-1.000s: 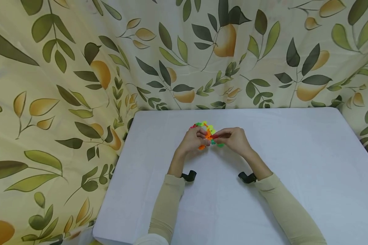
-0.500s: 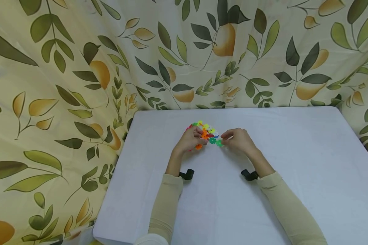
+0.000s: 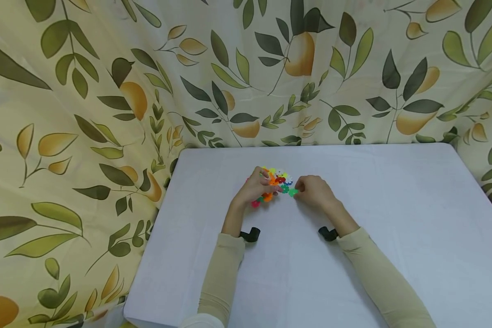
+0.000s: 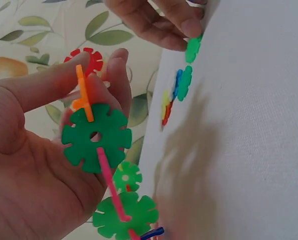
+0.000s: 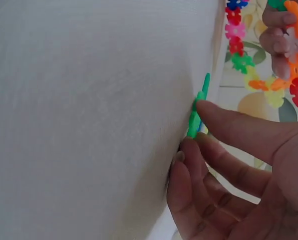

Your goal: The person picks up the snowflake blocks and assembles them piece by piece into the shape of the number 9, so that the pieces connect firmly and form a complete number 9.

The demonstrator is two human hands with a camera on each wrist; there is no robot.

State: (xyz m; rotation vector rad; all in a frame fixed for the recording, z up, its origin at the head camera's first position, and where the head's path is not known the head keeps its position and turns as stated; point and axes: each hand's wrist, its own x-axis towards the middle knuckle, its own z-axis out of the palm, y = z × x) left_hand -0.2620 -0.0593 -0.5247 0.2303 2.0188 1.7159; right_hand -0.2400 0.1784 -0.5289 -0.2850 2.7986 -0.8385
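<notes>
Notched plastic discs in many colours are linked into a chain (image 4: 96,137), which my left hand (image 3: 254,187) holds between thumb and curled fingers. Orange, green and pink discs hang over that palm in the left wrist view. My right hand (image 3: 315,190) pinches a light green disc (image 3: 293,192) at the table surface, seen edge-on as a green disc (image 5: 194,121) in the right wrist view. Beside it lie a darker green disc (image 4: 185,83), a blue one (image 4: 177,83), and a red one (image 4: 166,113).
A white-covered table (image 3: 295,273) spreads under both arms. Behind it and at the left hangs a curtain (image 3: 246,91) printed with leaves and fruit. Black wrist mounts (image 3: 251,234) sit at both wrists.
The left hand's chain has shifted, and its lower end now shows below that hand. The right hand went from the chain's red disc out to the right, then closed on the light green disc.
</notes>
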